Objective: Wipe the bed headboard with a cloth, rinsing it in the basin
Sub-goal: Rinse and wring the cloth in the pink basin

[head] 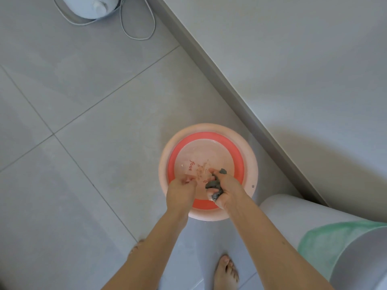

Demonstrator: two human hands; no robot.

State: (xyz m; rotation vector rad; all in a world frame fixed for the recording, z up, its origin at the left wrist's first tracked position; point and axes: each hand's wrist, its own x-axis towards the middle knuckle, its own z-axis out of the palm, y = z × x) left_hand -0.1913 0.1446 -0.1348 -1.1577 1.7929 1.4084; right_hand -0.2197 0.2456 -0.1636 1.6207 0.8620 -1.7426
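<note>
A round pink basin (250,162) with a red inner band stands on the grey tiled floor and holds shallow water. Over its near side my right hand (227,190) grips a bunched dark grey cloth (214,185), which sticks out between the fingers. My left hand (181,190) hovers just beside it over the basin, fingers loosely curled and holding nothing. The headboard is out of view.
A grey skirting board (230,88) runs diagonally along a white wall to the right. A white appliance (98,7) with looping cables (138,32) sits at the top left. A white cylinder with a green cloth (339,241) stands at the lower right. My bare feet (227,271) are below.
</note>
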